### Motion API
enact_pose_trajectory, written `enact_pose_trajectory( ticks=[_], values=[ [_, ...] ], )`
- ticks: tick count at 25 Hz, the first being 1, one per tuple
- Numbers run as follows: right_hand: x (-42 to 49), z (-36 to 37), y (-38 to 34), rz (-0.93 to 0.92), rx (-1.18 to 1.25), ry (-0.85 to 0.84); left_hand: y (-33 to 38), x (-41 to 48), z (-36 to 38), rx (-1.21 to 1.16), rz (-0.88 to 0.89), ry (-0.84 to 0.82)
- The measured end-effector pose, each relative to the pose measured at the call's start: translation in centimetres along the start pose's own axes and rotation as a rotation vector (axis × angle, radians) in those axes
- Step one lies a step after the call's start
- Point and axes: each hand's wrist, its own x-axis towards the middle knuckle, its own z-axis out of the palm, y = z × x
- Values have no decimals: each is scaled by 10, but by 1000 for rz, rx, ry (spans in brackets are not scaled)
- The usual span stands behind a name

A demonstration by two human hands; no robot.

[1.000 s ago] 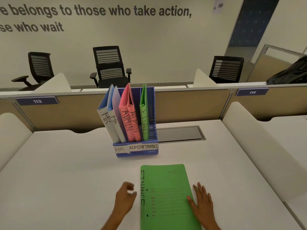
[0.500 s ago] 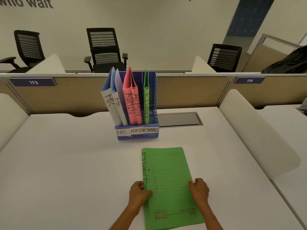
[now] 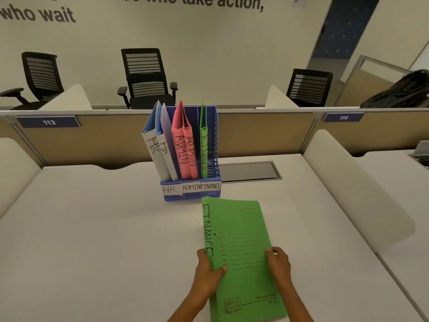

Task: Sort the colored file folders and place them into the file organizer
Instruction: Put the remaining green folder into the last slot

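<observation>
Open desk left and right of the file organizer; FINANCE slot has room right of its one upright green folder, HR and ADMIN slots are packed with blue folders and pink folders, partition blocks close behind, side divider walls the right.

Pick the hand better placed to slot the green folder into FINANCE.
Left, probably. The left hand grips the green folder at its spine, in line with the FINANCE slot; the right hand holds the loose edge.
</observation>
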Motion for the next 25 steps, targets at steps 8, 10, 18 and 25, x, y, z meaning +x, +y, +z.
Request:
enact_pose_trajectory(
  ticks=[8, 10, 18, 25],
  values=[
    [24, -13, -57, -155, 212, -90, 94, -15, 0, 90, 261, 10],
    [28, -12, -74, -210, 229, -111, 120, -12, -11, 88, 313, 63],
    [29, -2, -118, -431, 185, -186, 178, -9, -24, -110, 488, 451],
    [-21, -3, -140, -475, -29, -338, 188, -15, -3, -182, 604, 540]
  ],
)
